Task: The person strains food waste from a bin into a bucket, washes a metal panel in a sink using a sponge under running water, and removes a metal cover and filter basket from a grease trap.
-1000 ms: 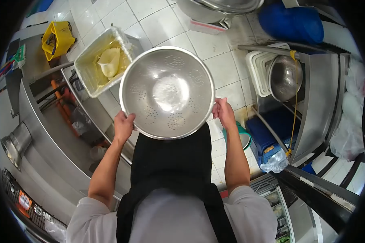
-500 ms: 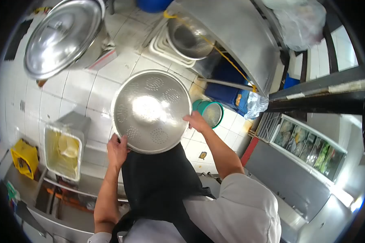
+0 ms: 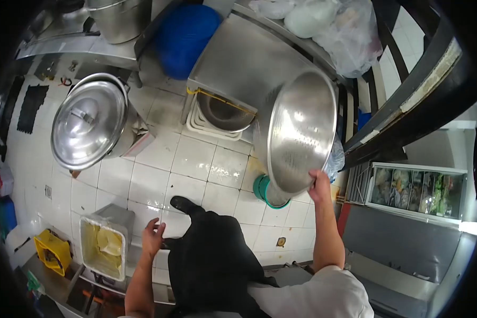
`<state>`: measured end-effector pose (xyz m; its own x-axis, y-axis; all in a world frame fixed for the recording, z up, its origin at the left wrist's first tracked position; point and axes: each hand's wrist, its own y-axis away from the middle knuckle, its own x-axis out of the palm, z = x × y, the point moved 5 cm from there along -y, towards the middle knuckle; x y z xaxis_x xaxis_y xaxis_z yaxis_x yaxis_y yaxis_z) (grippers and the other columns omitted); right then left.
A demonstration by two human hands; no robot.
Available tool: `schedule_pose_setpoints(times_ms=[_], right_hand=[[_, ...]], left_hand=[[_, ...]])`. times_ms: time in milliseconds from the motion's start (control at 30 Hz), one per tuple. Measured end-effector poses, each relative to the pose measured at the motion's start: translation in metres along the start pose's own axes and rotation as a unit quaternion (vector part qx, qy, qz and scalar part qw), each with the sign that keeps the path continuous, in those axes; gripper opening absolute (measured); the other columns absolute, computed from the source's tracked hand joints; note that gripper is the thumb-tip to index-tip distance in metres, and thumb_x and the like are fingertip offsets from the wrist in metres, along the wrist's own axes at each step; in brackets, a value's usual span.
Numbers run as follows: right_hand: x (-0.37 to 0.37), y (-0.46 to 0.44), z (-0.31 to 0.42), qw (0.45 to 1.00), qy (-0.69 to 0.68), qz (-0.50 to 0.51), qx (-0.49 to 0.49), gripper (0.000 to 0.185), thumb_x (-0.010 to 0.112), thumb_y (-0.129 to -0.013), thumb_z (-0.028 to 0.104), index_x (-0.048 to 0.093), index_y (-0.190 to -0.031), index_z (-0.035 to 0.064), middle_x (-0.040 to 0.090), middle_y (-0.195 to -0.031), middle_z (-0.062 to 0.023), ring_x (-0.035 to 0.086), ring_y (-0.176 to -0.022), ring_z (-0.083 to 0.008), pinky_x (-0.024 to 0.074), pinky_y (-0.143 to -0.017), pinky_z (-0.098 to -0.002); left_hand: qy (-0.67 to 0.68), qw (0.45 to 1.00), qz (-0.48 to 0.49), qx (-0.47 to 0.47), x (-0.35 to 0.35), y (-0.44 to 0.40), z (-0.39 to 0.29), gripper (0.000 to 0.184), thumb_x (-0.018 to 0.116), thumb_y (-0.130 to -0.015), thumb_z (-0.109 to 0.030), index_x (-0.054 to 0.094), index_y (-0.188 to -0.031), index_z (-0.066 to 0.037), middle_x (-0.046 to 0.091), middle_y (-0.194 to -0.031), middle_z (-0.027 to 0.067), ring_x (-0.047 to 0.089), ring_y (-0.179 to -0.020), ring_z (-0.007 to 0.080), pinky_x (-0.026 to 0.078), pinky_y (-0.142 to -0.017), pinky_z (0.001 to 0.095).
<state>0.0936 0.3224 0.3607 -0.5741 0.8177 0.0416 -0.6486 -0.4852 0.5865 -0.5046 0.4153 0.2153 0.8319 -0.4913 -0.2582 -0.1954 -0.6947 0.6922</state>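
A large metal colander hangs tilted on its side at the right of the head view, in front of the steel table. My right hand grips its lower rim. My left hand is off the colander, empty, with its fingers apart and a little curled. It is nearest to the grey bin, which has yellow stuff inside. Below the colander's lower end, partly covered by it, a green bucket stands on the floor.
A steel table is ahead, with a metal bowl on white crates beneath. A lidded pot stands left, a blue barrel behind. Plastic bags lie at the back right. A yellow bucket sits lower left.
The colander has swung from in front of my body to the right and tipped onto its side. My left hand has let go of its rim; my right hand still holds it.
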Motion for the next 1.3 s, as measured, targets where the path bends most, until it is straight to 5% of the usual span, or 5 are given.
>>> schedule_pose_setpoints(times_ms=[267,600,833,1067,1300], right_hand=[[0.143,-0.147,0.068,0.999,0.019,0.027,0.04,0.014,0.062,-0.082,0.01,0.052,-0.074,0.013,0.049,-0.063,0.0014,0.04,-0.045,-0.0097,0.0349,-0.043,-0.0248],[0.19,-0.262,0.088,0.983,0.158,0.088,0.028,0.014,0.054,-0.092,0.021,0.054,-0.086,0.0092,0.044,-0.06,0.002,0.038,-0.044,-0.0087,0.0355,-0.037,-0.0208],[0.209,-0.134,0.059,0.961,0.115,0.251,0.024,0.087,0.043,-0.087,0.069,0.048,-0.131,-0.0059,0.055,-0.062,-0.0038,0.044,-0.042,-0.0104,0.0375,-0.035,-0.0194],[0.331,-0.003,-0.153,0.804,0.242,0.46,0.288,0.068,0.033,-0.099,0.054,0.049,-0.128,-0.0054,0.05,-0.056,-0.0016,0.041,-0.039,-0.009,0.0391,-0.032,-0.0243],[0.502,0.216,-0.393,0.47,0.569,0.675,0.009,0.025,0.054,-0.092,0.028,0.07,-0.096,0.0093,0.039,-0.054,0.0053,0.035,-0.045,-0.0052,0.0263,-0.04,-0.0241]], left_hand=[[-0.218,0.963,-0.144,0.063,-0.049,0.007,0.15,0.042,0.062,-0.087,-0.027,0.059,-0.115,0.005,0.065,-0.098,0.0236,0.065,-0.085,0.0357,0.053,-0.067,0.0428],[-0.025,0.923,-0.292,-0.249,-0.039,0.147,0.197,0.044,0.062,-0.083,-0.036,0.065,-0.106,0.002,0.067,-0.097,0.0236,0.064,-0.093,0.0381,0.05,-0.083,0.0432],[0.048,0.88,-0.344,-0.323,-0.024,0.222,0.262,0.046,0.06,-0.083,-0.035,0.063,-0.108,0.003,0.066,-0.099,0.0239,0.062,-0.098,0.0395,0.048,-0.088,0.0436],[0.109,0.799,-0.44,-0.395,0.0,0.335,0.278,0.041,0.062,-0.084,-0.033,0.064,-0.11,-0.001,0.068,-0.096,0.0217,0.064,-0.092,0.0363,0.05,-0.083,0.0414],[0.111,0.728,-0.513,-0.441,0.023,0.412,0.375,0.037,0.062,-0.085,-0.031,0.064,-0.109,-0.004,0.069,-0.093,0.0184,0.065,-0.091,0.0363,0.05,-0.083,0.0429]])
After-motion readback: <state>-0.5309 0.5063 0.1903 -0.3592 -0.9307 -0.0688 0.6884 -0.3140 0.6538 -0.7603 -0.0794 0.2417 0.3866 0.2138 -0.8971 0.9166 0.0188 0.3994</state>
